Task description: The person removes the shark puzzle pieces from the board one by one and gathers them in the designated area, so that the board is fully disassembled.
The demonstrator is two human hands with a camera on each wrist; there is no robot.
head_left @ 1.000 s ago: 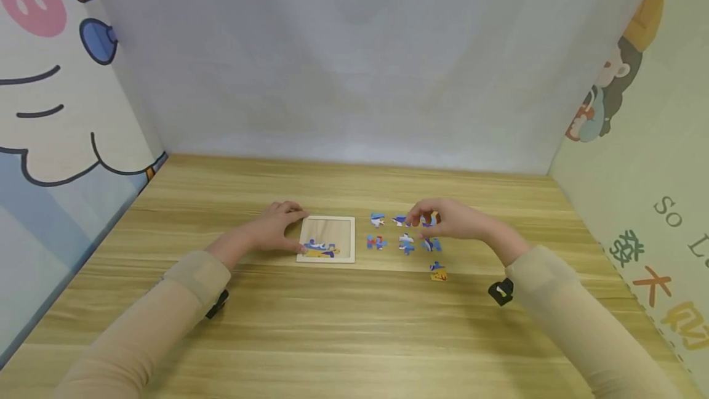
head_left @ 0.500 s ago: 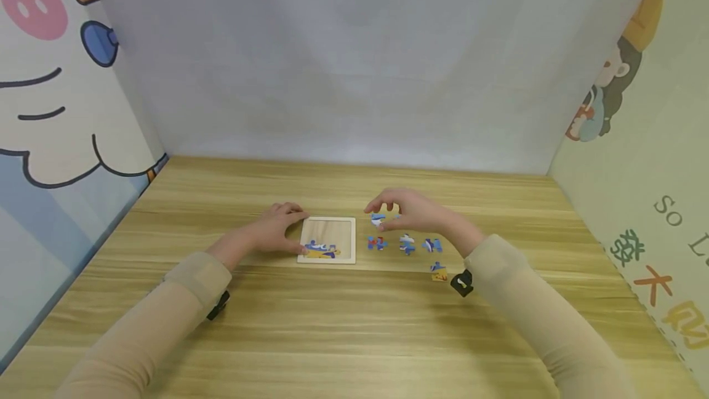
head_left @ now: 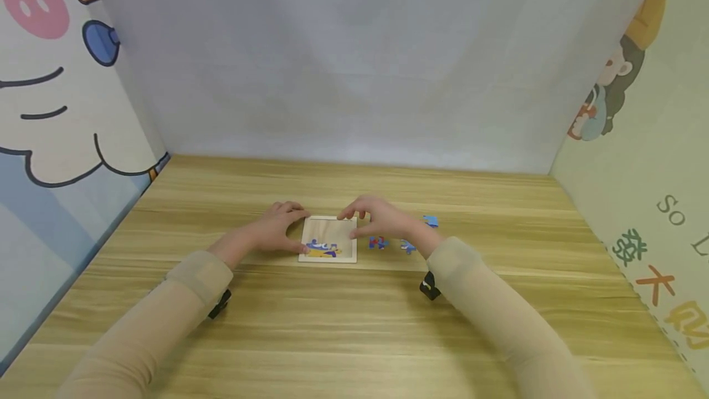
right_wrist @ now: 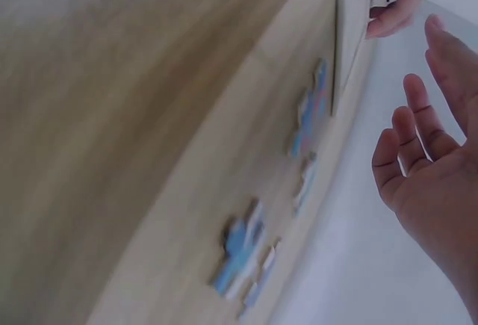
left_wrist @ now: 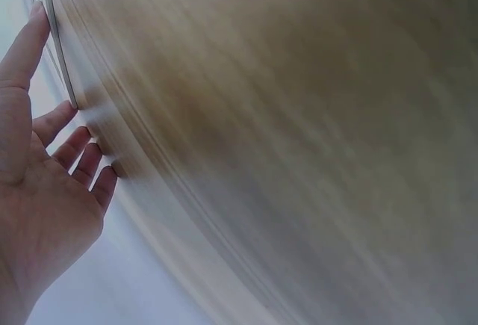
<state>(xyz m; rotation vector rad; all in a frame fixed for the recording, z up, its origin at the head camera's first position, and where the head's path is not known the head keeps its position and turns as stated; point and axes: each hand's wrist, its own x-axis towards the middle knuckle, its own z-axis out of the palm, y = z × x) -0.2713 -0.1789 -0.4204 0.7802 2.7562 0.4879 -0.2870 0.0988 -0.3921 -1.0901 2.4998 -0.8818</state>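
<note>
A small square puzzle tray (head_left: pixel 332 260) with a pale rim lies mid-table in the head view. Fitted pieces, yellow and blue (head_left: pixel 324 252), fill its near part; bare wood shows behind. My left hand (head_left: pixel 271 229) rests at the tray's left side, thumb and index finger spread along the rim and touching it. My right hand (head_left: pixel 383 217) hovers over the tray's right edge, fingers loosely bent. Nothing shows between its fingers in the right wrist view. Below it lies a red and blue puzzle piece (head_left: pixel 379 242), beside a blue and white piece (head_left: pixel 408 246).
A blue piece (head_left: pixel 430 220) lies farther right on the wooden table (head_left: pixel 310 325). More loose pieces (right_wrist: pixel 240 250) show in the right wrist view. The right forearm covers part of that area. A pale curtain (head_left: pixel 354 79) stands behind the table, with printed panels at both sides.
My right hand has moved left, from above the loose pieces to the tray's right edge. Its forearm now covers some pieces. The left hand has stayed at the tray.
</note>
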